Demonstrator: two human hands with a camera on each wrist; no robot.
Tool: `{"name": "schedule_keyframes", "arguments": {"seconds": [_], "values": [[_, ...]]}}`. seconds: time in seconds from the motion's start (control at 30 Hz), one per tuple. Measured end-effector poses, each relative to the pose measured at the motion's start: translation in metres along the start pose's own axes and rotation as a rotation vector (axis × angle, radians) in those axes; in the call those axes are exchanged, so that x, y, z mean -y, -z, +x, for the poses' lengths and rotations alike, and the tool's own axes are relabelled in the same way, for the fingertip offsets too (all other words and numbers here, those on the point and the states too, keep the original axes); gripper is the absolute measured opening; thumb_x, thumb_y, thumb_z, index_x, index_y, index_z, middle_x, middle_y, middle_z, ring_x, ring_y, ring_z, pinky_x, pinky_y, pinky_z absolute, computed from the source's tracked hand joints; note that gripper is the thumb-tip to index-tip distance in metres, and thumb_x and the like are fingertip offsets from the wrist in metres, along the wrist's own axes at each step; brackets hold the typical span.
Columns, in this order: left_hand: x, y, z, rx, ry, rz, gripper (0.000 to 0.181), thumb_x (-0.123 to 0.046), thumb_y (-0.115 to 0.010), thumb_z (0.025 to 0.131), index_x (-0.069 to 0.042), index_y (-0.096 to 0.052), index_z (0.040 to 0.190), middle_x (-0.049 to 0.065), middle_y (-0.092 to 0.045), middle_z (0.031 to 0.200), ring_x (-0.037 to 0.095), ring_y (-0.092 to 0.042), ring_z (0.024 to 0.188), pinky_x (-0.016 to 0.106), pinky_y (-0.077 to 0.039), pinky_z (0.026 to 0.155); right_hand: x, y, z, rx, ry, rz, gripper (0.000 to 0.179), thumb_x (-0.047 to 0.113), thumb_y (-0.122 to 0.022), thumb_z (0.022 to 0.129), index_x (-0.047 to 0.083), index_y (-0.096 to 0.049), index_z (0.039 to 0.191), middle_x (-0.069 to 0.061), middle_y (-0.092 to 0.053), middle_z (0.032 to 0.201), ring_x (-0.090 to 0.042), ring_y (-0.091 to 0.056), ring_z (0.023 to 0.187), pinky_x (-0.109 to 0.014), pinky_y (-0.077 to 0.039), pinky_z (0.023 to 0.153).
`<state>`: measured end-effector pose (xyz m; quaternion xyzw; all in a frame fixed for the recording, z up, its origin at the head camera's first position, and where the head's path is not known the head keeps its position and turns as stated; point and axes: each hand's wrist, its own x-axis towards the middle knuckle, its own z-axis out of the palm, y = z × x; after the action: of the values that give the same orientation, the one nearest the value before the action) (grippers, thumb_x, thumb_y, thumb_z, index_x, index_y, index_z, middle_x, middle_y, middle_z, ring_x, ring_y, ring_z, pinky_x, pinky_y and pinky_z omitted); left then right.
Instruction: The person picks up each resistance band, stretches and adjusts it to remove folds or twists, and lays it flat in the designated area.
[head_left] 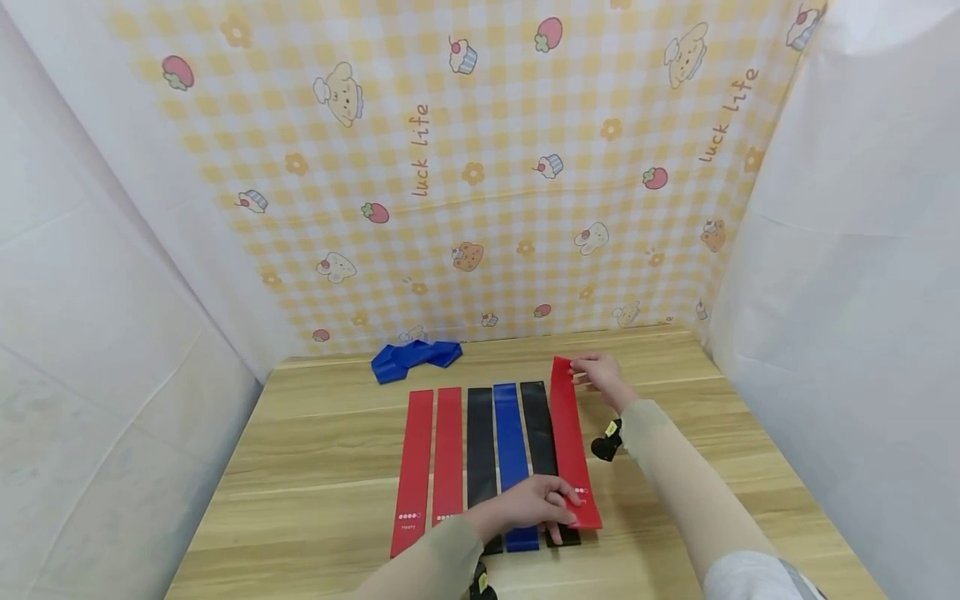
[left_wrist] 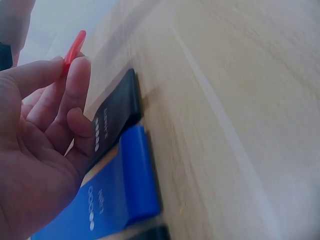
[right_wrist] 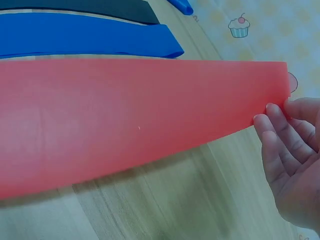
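Both my hands hold a flat red resistance band (head_left: 567, 433) stretched lengthwise at the right of the row. My left hand (head_left: 534, 504) pinches its near end between thumb and finger, the band edge-on in the left wrist view. At the far end, my right hand (right_wrist: 295, 155) pinches a corner of the red band in the right wrist view. In the head view the band overlaps the right side of a black band (head_left: 536, 412). A blue band (head_left: 511, 442) lies beside that, partly under my left hand, its near end showing white dots and print.
Left of the blue band lie another black band (head_left: 482, 442) and two red bands, one inner (head_left: 449, 442) and one outer (head_left: 414, 467). A loosely folded blue band (head_left: 408, 360) lies at the back of the wooden table (head_left: 300, 467), before a yellow checked cloth (head_left: 480, 217).
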<state>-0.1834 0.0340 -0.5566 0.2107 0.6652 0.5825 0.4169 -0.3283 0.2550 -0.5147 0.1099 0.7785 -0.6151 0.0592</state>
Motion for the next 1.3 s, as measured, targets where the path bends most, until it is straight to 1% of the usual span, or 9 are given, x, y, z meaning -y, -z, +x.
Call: {"name": "schedule_keyframes", "arguments": {"seconds": [0.1,0.23,0.33,0.5,0.67,0.93,1.1,1.2,1.3], "values": [[0.0,-0.006,0.005,-0.005,0.01,-0.002,0.01,-0.011,-0.067,0.091,-0.012,-0.065,0.1,0.007,-0.065,0.07,0.011,-0.063,0.053,0.024,-0.043,0.05,-0.001,0.0,0.0,-0.002,0.007,0.011,0.031,0.017,-0.056,0.099,-0.007,-0.06,0.118,-0.021,-0.067,0.106,-0.025,-0.07,0.082,-0.047,-0.052,0.082],[-0.001,-0.012,0.011,-0.016,0.022,0.008,0.009,-0.013,-0.068,0.091,-0.013,-0.065,0.1,0.008,-0.069,0.076,0.01,-0.063,0.053,0.023,-0.042,0.05,-0.003,0.0,0.001,-0.006,0.008,0.025,0.03,0.014,-0.056,0.098,-0.009,-0.06,0.117,-0.023,-0.067,0.105,-0.021,-0.069,0.077,-0.048,-0.052,0.083],[0.0,-0.017,0.015,-0.044,0.033,0.007,0.01,-0.012,-0.068,0.09,-0.013,-0.065,0.099,0.009,-0.071,0.079,0.01,-0.063,0.053,0.023,-0.042,0.049,-0.005,0.001,0.002,-0.008,0.003,0.04,0.029,0.012,-0.055,0.098,-0.01,-0.06,0.117,-0.023,-0.067,0.103,-0.019,-0.068,0.074,-0.048,-0.052,0.084],[0.002,-0.025,0.02,-0.096,0.065,-0.007,0.009,-0.011,-0.069,0.089,-0.013,-0.065,0.097,0.006,-0.071,0.078,0.009,-0.061,0.051,0.021,-0.041,0.048,-0.01,0.003,0.003,-0.01,-0.003,0.066,0.031,0.008,-0.053,0.098,-0.013,-0.056,0.121,-0.022,-0.067,0.1,-0.024,-0.068,0.077,-0.045,-0.054,0.08],[0.001,-0.034,0.023,-0.135,0.079,0.001,0.009,-0.009,-0.069,0.089,-0.013,-0.065,0.097,0.004,-0.071,0.077,0.007,-0.06,0.05,0.019,-0.039,0.045,-0.012,0.003,0.003,-0.041,-0.012,0.053,0.029,0.008,-0.054,0.098,-0.011,-0.057,0.119,-0.02,-0.068,0.099,-0.024,-0.068,0.077,-0.044,-0.055,0.079],[0.0,-0.045,0.023,-0.206,0.099,0.01,0.011,-0.003,-0.069,0.088,-0.011,-0.064,0.094,0.006,-0.068,0.072,0.01,-0.062,0.05,0.019,-0.041,0.042,-0.013,0.001,0.001,-0.064,-0.004,0.013,0.027,0.01,-0.055,0.098,-0.009,-0.059,0.116,-0.02,-0.068,0.099,-0.027,-0.068,0.081,-0.048,-0.053,0.084],[0.0,-0.047,0.023,-0.216,0.113,-0.007,0.011,-0.002,-0.068,0.088,-0.01,-0.064,0.095,0.007,-0.067,0.071,0.01,-0.062,0.05,0.018,-0.042,0.041,-0.015,0.0,0.0,-0.076,-0.012,-0.002,0.026,0.011,-0.055,0.099,-0.007,-0.06,0.117,-0.02,-0.067,0.103,-0.032,-0.067,0.087,-0.048,-0.052,0.086],[0.002,-0.047,0.024,-0.213,0.116,-0.011,0.011,-0.002,-0.068,0.088,-0.01,-0.064,0.095,0.007,-0.067,0.072,0.01,-0.061,0.05,0.018,-0.043,0.042,-0.016,0.001,0.0,-0.071,-0.01,-0.009,0.027,0.012,-0.054,0.099,-0.008,-0.059,0.117,-0.024,-0.066,0.106,-0.036,-0.066,0.091,-0.046,-0.053,0.085],[0.003,-0.047,0.024,-0.209,0.119,-0.012,0.01,-0.003,-0.068,0.089,-0.01,-0.064,0.096,0.006,-0.068,0.073,0.009,-0.06,0.049,0.018,-0.043,0.042,-0.017,0.001,-0.002,-0.065,-0.001,0.001,0.027,0.011,-0.055,0.098,-0.008,-0.06,0.116,-0.024,-0.066,0.106,-0.034,-0.067,0.088,-0.042,-0.054,0.082]]}}
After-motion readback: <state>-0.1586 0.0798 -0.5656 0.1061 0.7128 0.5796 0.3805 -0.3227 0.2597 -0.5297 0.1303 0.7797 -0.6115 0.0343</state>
